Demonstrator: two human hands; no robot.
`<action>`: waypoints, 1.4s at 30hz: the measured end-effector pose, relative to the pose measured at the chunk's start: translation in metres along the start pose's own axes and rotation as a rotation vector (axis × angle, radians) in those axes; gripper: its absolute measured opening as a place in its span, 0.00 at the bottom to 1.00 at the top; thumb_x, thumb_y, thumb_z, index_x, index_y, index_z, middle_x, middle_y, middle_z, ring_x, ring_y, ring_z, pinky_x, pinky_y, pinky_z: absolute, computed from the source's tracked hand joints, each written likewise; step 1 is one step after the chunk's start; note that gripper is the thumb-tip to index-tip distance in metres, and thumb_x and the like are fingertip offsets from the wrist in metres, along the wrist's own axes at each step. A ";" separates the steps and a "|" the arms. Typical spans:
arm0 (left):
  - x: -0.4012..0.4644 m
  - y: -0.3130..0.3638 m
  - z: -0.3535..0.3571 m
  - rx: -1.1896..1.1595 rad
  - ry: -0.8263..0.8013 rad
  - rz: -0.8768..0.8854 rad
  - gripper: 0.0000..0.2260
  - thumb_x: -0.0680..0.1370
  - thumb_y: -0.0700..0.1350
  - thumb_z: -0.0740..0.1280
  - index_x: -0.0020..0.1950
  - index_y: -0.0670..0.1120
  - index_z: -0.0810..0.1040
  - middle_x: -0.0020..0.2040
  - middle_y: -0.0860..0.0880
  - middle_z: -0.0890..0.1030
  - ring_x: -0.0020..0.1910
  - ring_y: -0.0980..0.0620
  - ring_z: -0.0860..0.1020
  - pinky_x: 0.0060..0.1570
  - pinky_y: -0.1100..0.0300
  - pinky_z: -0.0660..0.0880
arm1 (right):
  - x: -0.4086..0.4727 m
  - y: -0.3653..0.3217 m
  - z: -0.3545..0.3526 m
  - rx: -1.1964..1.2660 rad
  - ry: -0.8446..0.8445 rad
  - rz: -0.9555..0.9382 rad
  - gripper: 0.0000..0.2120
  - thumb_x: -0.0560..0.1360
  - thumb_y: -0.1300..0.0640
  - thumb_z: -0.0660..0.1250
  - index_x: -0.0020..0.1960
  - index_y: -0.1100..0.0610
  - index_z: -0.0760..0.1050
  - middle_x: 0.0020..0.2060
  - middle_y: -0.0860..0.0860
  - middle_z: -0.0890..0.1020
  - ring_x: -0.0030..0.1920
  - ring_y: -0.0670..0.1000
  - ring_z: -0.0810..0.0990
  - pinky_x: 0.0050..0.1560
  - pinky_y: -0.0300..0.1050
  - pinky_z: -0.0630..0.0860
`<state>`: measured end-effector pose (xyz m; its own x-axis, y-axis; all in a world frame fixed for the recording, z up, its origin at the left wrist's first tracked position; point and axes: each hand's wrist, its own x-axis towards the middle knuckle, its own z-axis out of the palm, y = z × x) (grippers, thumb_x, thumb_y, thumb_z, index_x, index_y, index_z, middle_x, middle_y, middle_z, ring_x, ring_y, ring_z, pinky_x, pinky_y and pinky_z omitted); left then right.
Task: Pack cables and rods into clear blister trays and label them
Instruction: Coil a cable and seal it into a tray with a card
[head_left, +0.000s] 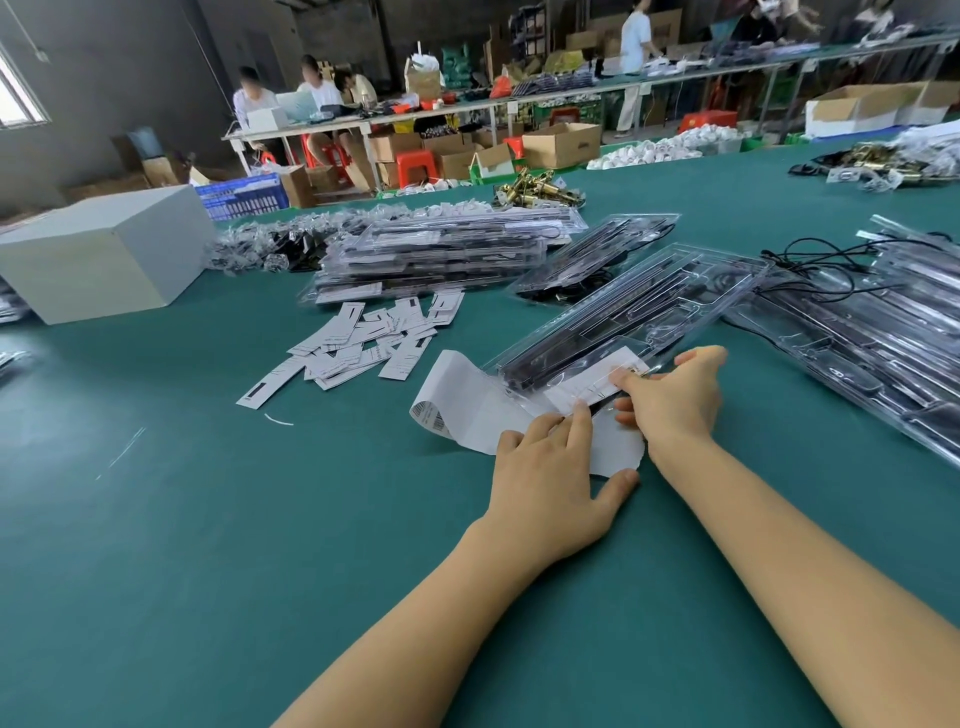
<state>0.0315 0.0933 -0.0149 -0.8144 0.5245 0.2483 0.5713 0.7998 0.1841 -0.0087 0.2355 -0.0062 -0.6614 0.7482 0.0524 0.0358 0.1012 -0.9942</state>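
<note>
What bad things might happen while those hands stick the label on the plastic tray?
The white label may go on crooked or wrinkled, since the right hand presses one end while the left hand holds the other. The curling backing sheet lies partly under the clear blister tray and might catch on the sticky side. A firm push might slide the tray toward the loose black cables.

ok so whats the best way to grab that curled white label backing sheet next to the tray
Pinch the curled white label backing sheet at its raised left edge, coming from the left with the left hand. That edge curls up off the green table, so fingers can slip under; its right end lies pinned beneath the hand and the clear blister tray.
</note>
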 end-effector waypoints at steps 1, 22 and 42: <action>0.000 0.000 0.000 0.005 -0.001 0.003 0.34 0.78 0.65 0.53 0.77 0.45 0.54 0.73 0.50 0.68 0.74 0.50 0.58 0.64 0.51 0.58 | 0.000 0.000 0.000 -0.032 -0.001 -0.016 0.22 0.70 0.61 0.75 0.49 0.56 0.60 0.35 0.57 0.78 0.18 0.47 0.75 0.17 0.36 0.69; -0.011 0.013 -0.006 -0.089 0.003 -0.001 0.26 0.80 0.58 0.58 0.71 0.41 0.66 0.77 0.43 0.56 0.66 0.44 0.68 0.63 0.54 0.64 | 0.016 0.003 -0.003 -0.271 -0.143 0.026 0.15 0.75 0.50 0.69 0.45 0.63 0.72 0.27 0.53 0.81 0.16 0.45 0.74 0.21 0.37 0.67; -0.009 0.011 -0.001 0.011 0.042 0.030 0.19 0.80 0.57 0.56 0.63 0.44 0.68 0.66 0.46 0.74 0.64 0.44 0.67 0.56 0.52 0.65 | 0.011 -0.007 -0.012 -0.226 -0.264 0.122 0.07 0.79 0.58 0.61 0.48 0.63 0.70 0.31 0.56 0.81 0.23 0.49 0.77 0.26 0.41 0.72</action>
<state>0.0457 0.0969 -0.0138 -0.7918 0.5355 0.2937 0.5939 0.7873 0.1658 -0.0074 0.2515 0.0022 -0.8114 0.5719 -0.1210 0.2715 0.1854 -0.9444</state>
